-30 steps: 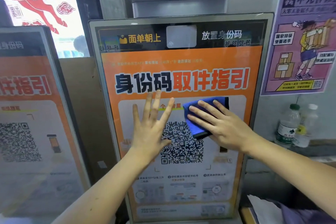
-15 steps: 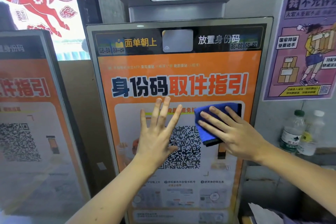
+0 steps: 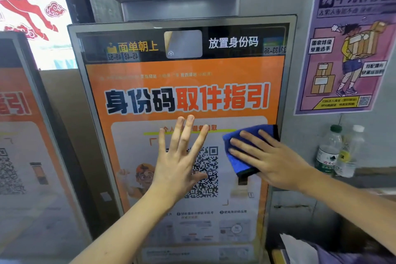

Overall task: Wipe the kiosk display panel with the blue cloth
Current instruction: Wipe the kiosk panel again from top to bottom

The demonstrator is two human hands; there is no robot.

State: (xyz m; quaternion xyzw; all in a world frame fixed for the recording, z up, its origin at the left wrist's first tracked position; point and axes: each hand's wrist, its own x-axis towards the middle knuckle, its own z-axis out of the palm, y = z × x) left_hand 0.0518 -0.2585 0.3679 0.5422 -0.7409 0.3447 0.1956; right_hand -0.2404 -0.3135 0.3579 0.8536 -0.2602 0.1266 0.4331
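Two hands are working at one kiosk display panel (image 3: 186,75): the left hand (image 3: 179,163) is resting flat, fingers (image 3: 188,133) spread wide, while the right hand (image 3: 272,163) is pressing one blue cloth (image 3: 235,156) with straight fingers against the panel's right edge. Since the earlier frame the cloth is sitting further right. Beyond, two bottles (image 3: 327,152) are standing on a ledge under one purple poster (image 3: 347,47) on the grey wall.
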